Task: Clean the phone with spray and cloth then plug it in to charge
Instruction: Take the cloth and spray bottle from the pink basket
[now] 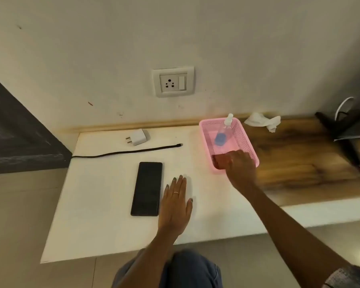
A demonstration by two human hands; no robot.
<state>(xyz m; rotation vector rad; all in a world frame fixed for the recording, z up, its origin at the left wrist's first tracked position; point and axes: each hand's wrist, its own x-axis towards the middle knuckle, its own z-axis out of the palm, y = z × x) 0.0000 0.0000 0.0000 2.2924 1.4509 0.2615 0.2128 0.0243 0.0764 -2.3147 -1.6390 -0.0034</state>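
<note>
A black phone (147, 188) lies screen-up on the white board (104, 215). My left hand (176, 204) rests flat and open on the board just right of the phone. My right hand (236, 165) reaches into the near end of the pink basket (246, 140), fingers spread, holding nothing I can see. A clear spray bottle (223, 129) with a blue label lies in the basket beyond my fingers. A white charger adapter (138, 137) and a black cable (125, 152) lie behind the phone. A wall socket (173, 81) sits above them.
A crumpled white cloth (262, 120) lies on the wooden counter (299, 163) behind the basket. A dark object with a white loop (345, 121) stands at the far right. A dark panel (15, 138) borders the left. My knee shows at the bottom.
</note>
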